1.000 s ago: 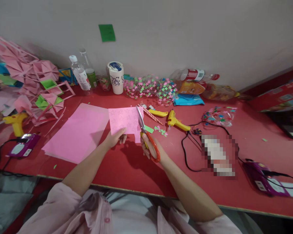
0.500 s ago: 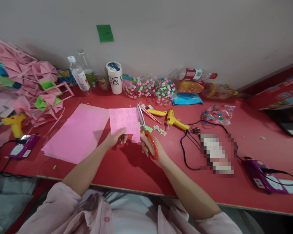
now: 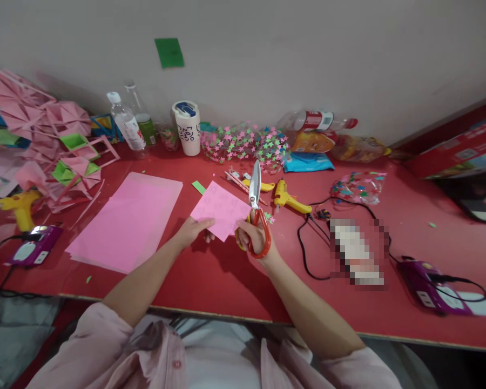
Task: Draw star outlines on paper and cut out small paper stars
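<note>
A pink sheet of paper with faint star outlines is turned cornerwise above the table, pinched at its lower left edge by my left hand, thumb on top. My right hand grips scissors with red-and-yellow handles, their blades pointing up and away from me. The right thumb also touches the paper's right corner. Beyond the paper lie a small green paper strip, a yellow cutter and some small cut stars, partly hidden by the scissors.
Larger pink sheets lie to the left. A yellow glue gun with a black cord rests at right. Along the wall stand a cup, a bottle and star-covered clear bottles. Pink paper models fill the far left.
The paper has rotated cornerwise and its hanging lower strip no longer shows. The scissors have swung off its right edge, now pointing upward; my right thumb has come onto the paper's corner.
</note>
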`<state>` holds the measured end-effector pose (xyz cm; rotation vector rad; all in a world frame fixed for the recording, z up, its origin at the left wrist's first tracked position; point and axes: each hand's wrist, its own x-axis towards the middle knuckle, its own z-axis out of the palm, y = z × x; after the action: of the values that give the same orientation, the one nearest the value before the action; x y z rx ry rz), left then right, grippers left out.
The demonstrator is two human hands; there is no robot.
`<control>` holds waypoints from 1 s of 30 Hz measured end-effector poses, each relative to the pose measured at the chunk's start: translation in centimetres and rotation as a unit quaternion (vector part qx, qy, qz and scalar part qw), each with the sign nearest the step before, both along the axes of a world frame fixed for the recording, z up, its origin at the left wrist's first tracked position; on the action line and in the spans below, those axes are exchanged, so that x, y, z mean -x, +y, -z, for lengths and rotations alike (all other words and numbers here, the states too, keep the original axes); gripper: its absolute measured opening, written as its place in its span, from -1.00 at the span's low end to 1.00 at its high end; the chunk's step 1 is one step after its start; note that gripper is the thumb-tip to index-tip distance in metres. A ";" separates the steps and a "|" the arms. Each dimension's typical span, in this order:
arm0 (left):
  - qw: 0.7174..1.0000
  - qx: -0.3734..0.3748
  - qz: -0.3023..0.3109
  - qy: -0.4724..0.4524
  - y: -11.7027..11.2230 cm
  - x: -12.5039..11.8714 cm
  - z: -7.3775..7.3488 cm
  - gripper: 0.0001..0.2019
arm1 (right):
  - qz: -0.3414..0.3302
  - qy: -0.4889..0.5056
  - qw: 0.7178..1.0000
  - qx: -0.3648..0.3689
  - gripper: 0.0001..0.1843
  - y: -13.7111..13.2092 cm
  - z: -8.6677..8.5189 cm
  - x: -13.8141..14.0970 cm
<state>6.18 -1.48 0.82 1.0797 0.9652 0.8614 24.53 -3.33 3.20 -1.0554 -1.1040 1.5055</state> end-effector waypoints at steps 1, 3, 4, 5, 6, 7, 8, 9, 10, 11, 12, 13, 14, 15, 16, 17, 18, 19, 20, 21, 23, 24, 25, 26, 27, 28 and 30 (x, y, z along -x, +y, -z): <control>0.998 -0.005 -0.050 -0.024 0.1 -0.2 0.1 -0.73 | -0.003 0.001 1.000 -0.003 -0.50 -0.1 0.0 0.2; 0.992 -0.005 -0.111 -0.067 0.2 -0.6 0.3 -0.70 | -0.008 -0.009 1.000 -0.003 -0.51 -0.3 0.0 0.5; 0.992 0.002 -0.100 -0.075 0.2 -0.8 0.3 -0.66 | -0.008 -0.016 1.000 -0.003 -0.51 -0.4 0.0 0.6; 0.995 0.009 -0.067 -0.075 0.1 -0.9 0.3 -0.64 | -0.010 -0.026 1.000 -0.003 -0.52 -0.4 -0.1 0.7; 0.997 0.015 -0.023 -0.068 -0.1 -1.0 0.2 -0.63 | -0.010 -0.037 0.999 -0.003 -0.52 -0.5 -0.1 0.8; 0.998 0.016 0.017 -0.059 -0.2 -1.1 0.0 -0.64 | -0.007 -0.049 0.999 -0.002 -0.53 -0.5 -0.2 0.8; 0.998 0.013 0.041 -0.053 -0.3 -1.1 -0.1 -0.67 | -0.003 -0.060 0.998 0.000 -0.54 -0.6 -0.3 0.7; 0.998 0.006 0.041 -0.051 -0.3 -1.0 -0.4 -0.69 | 0.001 -0.071 0.998 0.003 -0.56 -0.6 -0.4 0.6; 0.998 -0.002 0.018 -0.054 -0.2 -0.8 -0.6 -0.72 | 0.005 -0.081 0.997 0.007 -0.58 -0.5 -0.6 0.5; 0.998 -0.009 -0.012 -0.056 0.0 -0.6 -0.8 -0.74 | 0.006 -0.093 0.996 0.010 -0.60 -0.5 -0.7 0.3; 0.996 -0.018 -0.057 -0.064 0.3 -0.3 -1.1 -0.75 | 0.005 -0.108 0.994 0.010 -0.60 -0.4 -0.9 0.1; 0.992 -0.018 -0.105 -0.066 0.6 0.1 -1.3 -0.76 | -0.004 -0.127 0.992 0.009 -0.60 -0.4 -1.0 0.0; 0.987 -0.006 -0.148 -0.061 0.9 0.4 -1.5 -0.77 | -0.018 -0.149 0.989 0.007 -0.59 -0.3 -1.1 -0.2; 0.978 -0.002 -0.198 -0.067 1.2 0.8 -1.8 -0.80 | -0.035 -0.177 0.984 0.003 -0.58 -0.3 -1.2 -0.4; 0.967 0.003 -0.243 -0.071 1.5 1.1 -1.9 -0.80 | -0.057 -0.207 0.977 -0.001 -0.57 -0.2 -1.2 -0.6; 0.959 -0.001 -0.271 -0.079 1.8 1.4 -2.1 -0.79 | -0.078 -0.241 0.968 -0.005 -0.56 -0.2 -1.2 -0.8; 0.952 -0.009 -0.293 -0.091 2.0 1.6 -2.3 -0.79 | -0.097 -0.276 0.956 -0.012 -0.55 -0.1 -1.2 -0.9; 0.946 -0.017 -0.309 -0.100 2.1 1.8 -2.5 -0.78 | -0.115 -0.309 0.944 -0.019 -0.55 -0.1 -1.2 -1.0; 0.941 -0.025 -0.320 -0.107 2.2 1.9 -2.8 -0.78 | -0.131 -0.331 0.934 -0.027 -0.54 -0.1 -1.2 -1.1; 0.936 -0.031 -0.331 -0.113 2.3 2.0 -3.0 -0.78 | -0.145 -0.345 0.927 -0.035 -0.54 -0.1 -1.2 -1.2; 0.926 -0.040 -0.355 -0.118 2.3 2.1 -3.4 -0.79 | -0.166 -0.355 0.919 -0.044 -0.53 -0.2 -1.2 -1.2; 0.922 -0.045 -0.364 -0.119 2.3 2.1 -3.5 -0.79 | -0.172 -0.356 0.917 -0.046 -0.52 -0.2 -1.2 -1.2; 0.920 -0.051 -0.370 -0.118 2.3 2.2 -3.6 -0.78 | -0.177 -0.356 0.916 -0.046 -0.51 -0.2 -1.2 -1.2; 0.921 -0.057 -0.369 -0.114 2.3 2.2 -3.7 -0.78 | -0.181 -0.356 0.916 -0.046 -0.51 -0.3 -1.2 -1.1; 0.923 -0.060 -0.364 -0.106 2.2 2.3 -3.6 -0.77 | -0.183 -0.353 0.916 -0.046 -0.50 -0.3 -1.2 -1.1; 0.928 -0.060 -0.354 -0.095 2.2 2.3 -3.5 -0.77 | -0.184 -0.350 0.918 -0.045 -0.50 -0.3 -1.3 -1.0; 0.937 -0.052 -0.338 -0.074 2.2 2.4 -3.3 -0.78 | -0.182 -0.338 0.922 -0.044 -0.50 -0.4 -1.3 -0.9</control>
<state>3.83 0.67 4.09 0.7492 1.1902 1.5470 25.47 -3.72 4.46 -1.4121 -1.9198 1.3727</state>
